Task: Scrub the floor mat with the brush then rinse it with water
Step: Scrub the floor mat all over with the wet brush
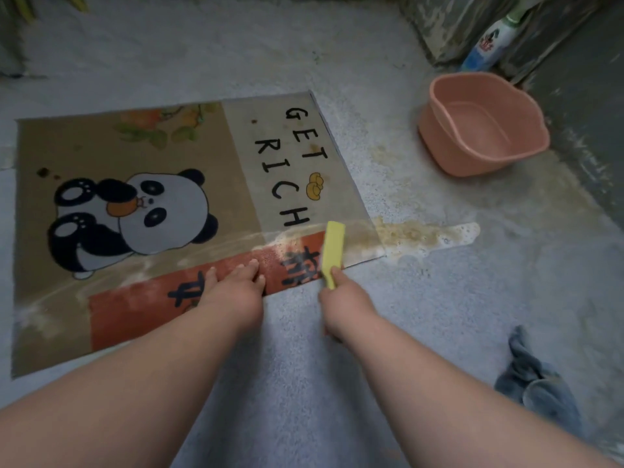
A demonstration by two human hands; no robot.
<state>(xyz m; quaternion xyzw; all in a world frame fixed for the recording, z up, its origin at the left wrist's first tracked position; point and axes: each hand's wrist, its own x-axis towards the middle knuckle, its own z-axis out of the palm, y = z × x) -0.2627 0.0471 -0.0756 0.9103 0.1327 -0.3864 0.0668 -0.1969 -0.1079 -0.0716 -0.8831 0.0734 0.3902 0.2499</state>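
Observation:
The floor mat (135, 157) lies flat on the grey floor, printed with a panda, the words GET RICH and a red band along its near edge. White suds streak that near edge. My left hand (233, 285) presses flat on the red band with straight fingers. My right hand (341, 298) grips the handle of a yellow brush (332, 248), whose head rests on the mat's near right corner. Foamy brownish water (425, 234) spreads on the floor just past that corner.
A pink plastic basin (486, 160) stands on the floor to the right of the mat. Behind it a detergent bottle (489, 45) leans in the wall corner. A crumpled grey cloth (537, 383) lies at the near right.

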